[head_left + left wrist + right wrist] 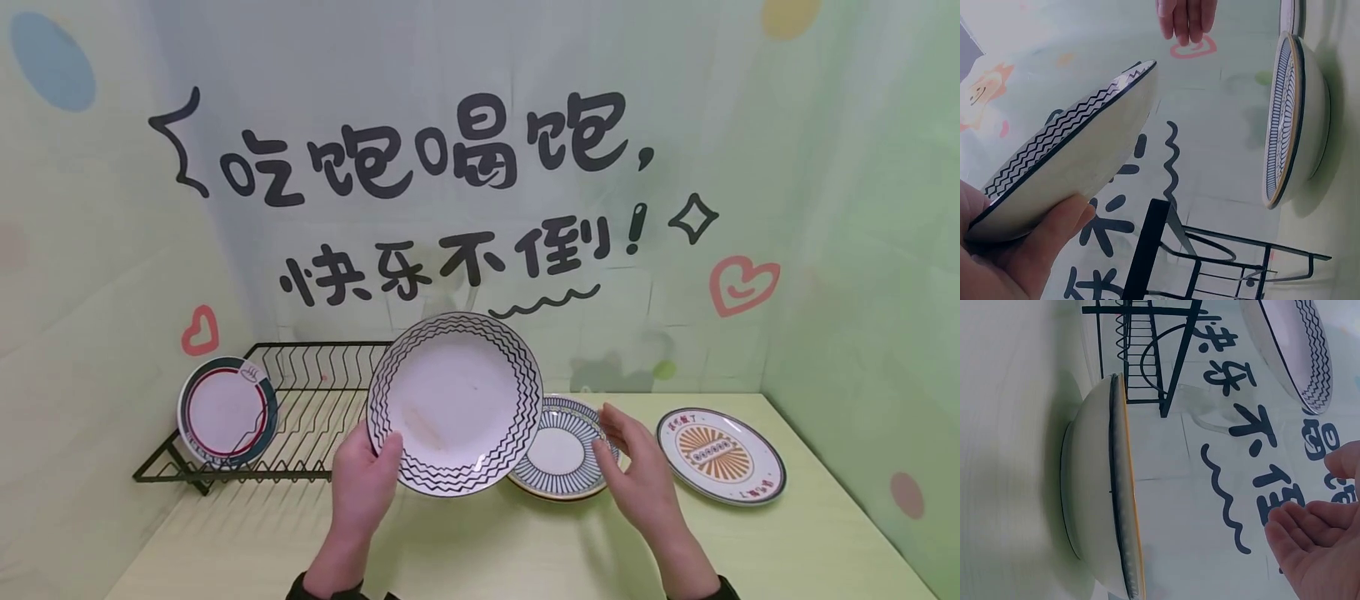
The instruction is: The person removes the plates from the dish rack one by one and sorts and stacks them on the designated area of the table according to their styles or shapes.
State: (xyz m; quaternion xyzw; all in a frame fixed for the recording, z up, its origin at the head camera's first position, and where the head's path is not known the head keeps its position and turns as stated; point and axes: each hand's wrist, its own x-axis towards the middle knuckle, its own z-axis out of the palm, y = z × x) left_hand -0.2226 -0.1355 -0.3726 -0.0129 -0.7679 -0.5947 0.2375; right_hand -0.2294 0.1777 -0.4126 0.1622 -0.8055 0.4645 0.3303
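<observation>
Fingers of the left hand [363, 485] are curled behind a white plate with black zigzag bands [459, 400], the thumb pressing over its rim, so that the plate is pinched at its lower left edge. It is held up off the table [480, 554], tilted with its inner face toward the person, and a brownish smear [423, 427] shows on that face. On the right hand [641, 475] the fingers are loosely bent and hold nothing, with the thumb set well apart from them; the right wrist view shows this hand in the air, apart from any dish. Below and between the hands stands a blue-striped dish [558, 450], partly covered by the zigzag plate in the head view. Its edge shows an orange line and a dark one close together, and whether it is one dish or several nested cannot be told. Farther right, a plate with an orange sunburst [720, 457] lies face up on the table. At the left is a black wire rack [300, 476], where a plate with a dark green rim and red ring [225, 412] leans at the near left end. Black lettering [487, 142] marks the wall behind.
</observation>
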